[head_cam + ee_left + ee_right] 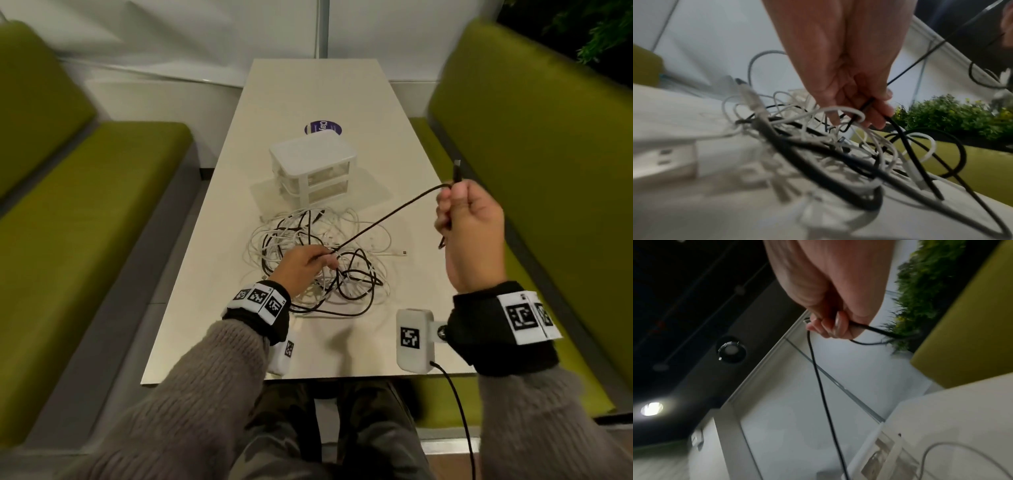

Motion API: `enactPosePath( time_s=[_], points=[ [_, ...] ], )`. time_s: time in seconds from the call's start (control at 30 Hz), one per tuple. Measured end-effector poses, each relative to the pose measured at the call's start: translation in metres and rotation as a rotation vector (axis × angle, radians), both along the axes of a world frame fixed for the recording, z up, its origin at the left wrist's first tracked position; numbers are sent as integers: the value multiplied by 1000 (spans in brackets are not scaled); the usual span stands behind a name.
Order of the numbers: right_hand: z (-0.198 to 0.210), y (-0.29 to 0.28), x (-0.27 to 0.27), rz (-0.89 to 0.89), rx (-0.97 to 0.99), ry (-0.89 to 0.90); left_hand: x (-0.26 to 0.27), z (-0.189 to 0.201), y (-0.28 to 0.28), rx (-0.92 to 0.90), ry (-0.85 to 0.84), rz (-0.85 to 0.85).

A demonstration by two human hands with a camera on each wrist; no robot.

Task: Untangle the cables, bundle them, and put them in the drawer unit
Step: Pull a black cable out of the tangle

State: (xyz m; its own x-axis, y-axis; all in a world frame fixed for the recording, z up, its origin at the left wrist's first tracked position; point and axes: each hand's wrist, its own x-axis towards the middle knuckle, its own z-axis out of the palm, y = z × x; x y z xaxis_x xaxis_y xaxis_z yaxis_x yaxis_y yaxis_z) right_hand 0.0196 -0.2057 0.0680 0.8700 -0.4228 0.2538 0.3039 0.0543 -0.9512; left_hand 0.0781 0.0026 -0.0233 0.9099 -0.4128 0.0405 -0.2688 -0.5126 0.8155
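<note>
A tangle of white and black cables (318,253) lies on the beige table (318,96), just in front of the white drawer unit (313,166), whose two clear drawers are closed. My right hand (469,219) is raised at the right and grips a thin black cable (387,221) in a fist, its plug (457,171) sticking up above the knuckles. That cable runs taut down to my left hand (308,263), which pinches it over the pile. The left wrist view shows the left hand (855,97) pinching the black cable (898,129). The right wrist view shows the right hand (830,305) gripping the black cable (822,386).
Green padded benches (85,192) line both sides of the narrow table. A round purple sticker (322,127) sits behind the drawer unit. A loose white plug (404,253) lies right of the pile. A white wall closes the far end.
</note>
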Motion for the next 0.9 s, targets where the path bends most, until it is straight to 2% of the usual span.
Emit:
enactPosePath(
  time_s=[0.07, 0.17, 0.3, 0.57, 0.73, 0.9],
  points=[
    [-6, 0, 0, -12, -44, 40, 2, 1, -4, 32, 3, -21],
    [-29, 10, 5, -15, -295, 212, 1, 0, -8, 8, -1, 10],
    [-51, 30, 4, 111, -463, 402, -2, 0, -8, 24, -17, -8],
    [-79, 74, 26, 129, -345, 429, -5, -3, -10, -17, 0, -5],
    [-89, 70, 24, 189, -98, 429, -7, -3, -8, -37, 25, -63],
    [-87, 70, 15, 126, -29, 419, 1, -7, -4, 24, 22, -70]
  ],
)
